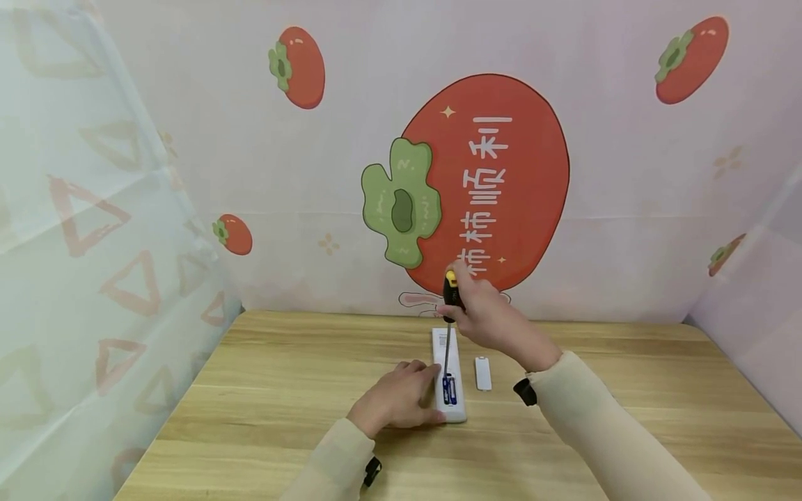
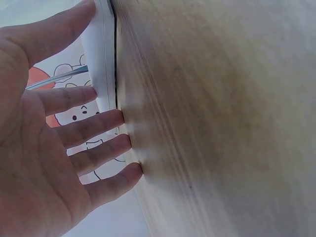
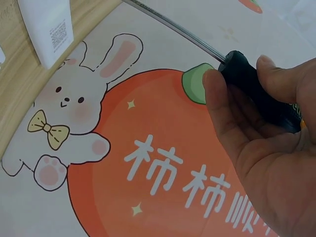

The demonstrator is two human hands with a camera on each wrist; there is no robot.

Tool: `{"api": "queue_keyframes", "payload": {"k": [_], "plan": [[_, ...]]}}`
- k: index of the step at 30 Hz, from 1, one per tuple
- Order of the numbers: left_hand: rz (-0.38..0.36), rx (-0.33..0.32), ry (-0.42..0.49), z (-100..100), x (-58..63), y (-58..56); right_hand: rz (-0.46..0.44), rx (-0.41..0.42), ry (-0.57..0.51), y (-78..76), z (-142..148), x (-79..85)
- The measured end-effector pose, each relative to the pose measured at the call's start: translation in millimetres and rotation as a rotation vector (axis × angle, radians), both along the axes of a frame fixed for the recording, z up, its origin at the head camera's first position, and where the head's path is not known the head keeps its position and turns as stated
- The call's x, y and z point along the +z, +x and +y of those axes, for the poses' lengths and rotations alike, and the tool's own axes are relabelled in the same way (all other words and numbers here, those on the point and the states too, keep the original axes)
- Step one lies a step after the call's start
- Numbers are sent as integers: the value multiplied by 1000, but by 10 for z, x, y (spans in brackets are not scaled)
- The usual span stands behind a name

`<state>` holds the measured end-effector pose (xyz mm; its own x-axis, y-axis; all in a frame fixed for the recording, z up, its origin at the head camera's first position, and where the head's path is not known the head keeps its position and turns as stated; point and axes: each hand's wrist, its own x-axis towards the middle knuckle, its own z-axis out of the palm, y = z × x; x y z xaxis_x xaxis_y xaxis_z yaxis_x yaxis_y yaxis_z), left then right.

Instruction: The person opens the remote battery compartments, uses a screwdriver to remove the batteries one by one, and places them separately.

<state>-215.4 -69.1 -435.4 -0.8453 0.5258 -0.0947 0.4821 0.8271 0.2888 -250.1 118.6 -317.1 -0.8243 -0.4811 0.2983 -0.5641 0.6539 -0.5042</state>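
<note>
We count one white remote control (image 1: 455,367), lying on the table (image 1: 282,390) with its back facing up, and two blue cylindrical batteries (image 1: 453,391) side by side in its near half. There is one screwdriver (image 1: 450,299) and one loose battery cover (image 1: 482,374), just right of the remote, apart from it. The right grip (image 1: 491,316) is curled around the screwdriver's handle; the shaft slants down to the batteries' far end, though we cannot tell whether the tip touches. The left grip (image 1: 401,393) is spread, thumb and index finger touching the remote's left side.

The remote's far end lies near the table's back edge, where a printed backdrop (image 1: 338,278) rises. We see broad wood to both sides of the remote and cover.

The remote is long, smooth and plastic-looking; the shaft is shiny metal, the handle black and yellow, and the tabletop pale, streaky wood grain.
</note>
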Motion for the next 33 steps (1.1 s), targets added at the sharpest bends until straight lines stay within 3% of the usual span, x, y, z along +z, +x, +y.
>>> {"api": "queue_keyframes", "payload": {"k": [11, 19, 33], "plan": [[-20, 9, 12, -16, -20, -22, 7, -20, 28, 8, -28, -10], [9, -5, 9, -22, -9, -31, 25, -21, 29, 36, -60, -2], [8, 6, -2, 2, -6, -17, 114, -13, 21, 60, 1, -26]]}}
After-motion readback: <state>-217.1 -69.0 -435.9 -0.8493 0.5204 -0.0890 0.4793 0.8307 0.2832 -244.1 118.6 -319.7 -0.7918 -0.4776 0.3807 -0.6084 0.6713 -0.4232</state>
